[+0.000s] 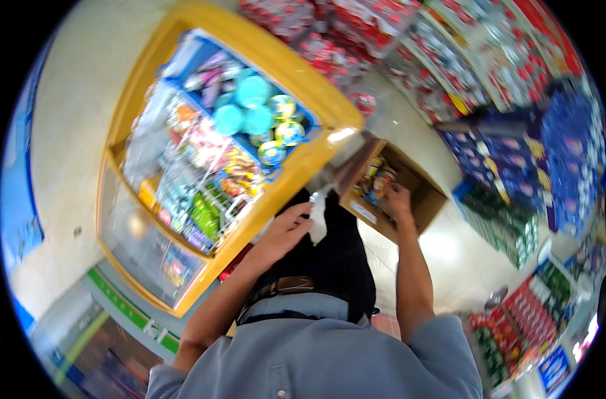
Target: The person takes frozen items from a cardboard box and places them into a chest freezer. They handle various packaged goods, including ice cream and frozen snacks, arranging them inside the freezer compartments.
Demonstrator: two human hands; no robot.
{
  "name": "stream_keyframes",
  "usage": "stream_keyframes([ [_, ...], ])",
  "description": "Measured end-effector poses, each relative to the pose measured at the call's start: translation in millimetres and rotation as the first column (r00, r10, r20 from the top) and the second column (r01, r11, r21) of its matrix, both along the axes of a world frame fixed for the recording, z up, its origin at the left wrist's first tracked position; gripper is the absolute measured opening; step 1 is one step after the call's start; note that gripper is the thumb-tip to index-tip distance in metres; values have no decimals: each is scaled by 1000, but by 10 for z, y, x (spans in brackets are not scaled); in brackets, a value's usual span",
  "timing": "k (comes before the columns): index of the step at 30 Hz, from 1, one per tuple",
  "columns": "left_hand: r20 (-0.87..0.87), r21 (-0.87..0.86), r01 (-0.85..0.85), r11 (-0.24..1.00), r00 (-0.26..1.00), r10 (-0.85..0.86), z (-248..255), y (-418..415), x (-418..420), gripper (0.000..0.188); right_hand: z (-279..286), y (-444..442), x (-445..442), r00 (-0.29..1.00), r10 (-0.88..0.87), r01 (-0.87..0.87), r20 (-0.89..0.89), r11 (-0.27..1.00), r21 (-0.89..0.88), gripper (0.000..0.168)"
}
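Note:
My right hand (398,202) reaches into an open cardboard box (430,187). Its fingers touch colourful wrapped packets (375,179) heaped along the box's left side; blur hides whether one is gripped. My left hand (285,233) is over my dark trousers, beside the freezer's near rim, with its fingers loosely curled and partly apart. No held thing can be made out in it. The yellow-framed chest freezer (303,60) stands at the left with its near part uncovered. Inside are turquoise-lidded tubs (253,92), round yellow-green packs (289,133) and bagged goods in white wire baskets (228,219).
A transparent sliding lid (151,244) covers the freezer's lower end. Shrink-wrapped bottle packs (333,55) are stacked beyond it. Blue-purple multipacks (512,154) and green cartons (502,219) stand at the right on the shiny tiled floor (442,254). Goods fill a rack (527,309) at the lower right.

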State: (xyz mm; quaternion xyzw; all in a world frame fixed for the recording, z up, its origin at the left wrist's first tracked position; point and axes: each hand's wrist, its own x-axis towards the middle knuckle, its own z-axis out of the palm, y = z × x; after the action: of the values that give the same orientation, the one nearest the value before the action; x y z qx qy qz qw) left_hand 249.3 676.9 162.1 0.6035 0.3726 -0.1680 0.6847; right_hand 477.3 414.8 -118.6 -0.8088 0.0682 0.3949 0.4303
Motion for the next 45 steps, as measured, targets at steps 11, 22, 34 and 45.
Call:
stream_keyframes([
  [11, 139, -131, -455, 881, 872, 470, -182, 767, -956, 34, 2883, 2784, -914, 822, 555, -403, -130, 727, 557, 27],
  [22, -23, -251, -832, 495, 517, 856, -695, 1431, -1880, 27, 774, 4159, -2431, 312, 914, -797, 258, 400, -452, 73],
  [34, -148, -388, -814, 432, 518, 842, -1088, 1628, -1919, 29, 590, 4285, -2413, 438, 897, -815, 59, 424, -396, 92],
  [45, -158, -208, -850, 484, 517, 841, -1394, 1600, -1892, 33, 472, 4116, -2383, 677, 735, -704, -21, 639, -309, 78],
])
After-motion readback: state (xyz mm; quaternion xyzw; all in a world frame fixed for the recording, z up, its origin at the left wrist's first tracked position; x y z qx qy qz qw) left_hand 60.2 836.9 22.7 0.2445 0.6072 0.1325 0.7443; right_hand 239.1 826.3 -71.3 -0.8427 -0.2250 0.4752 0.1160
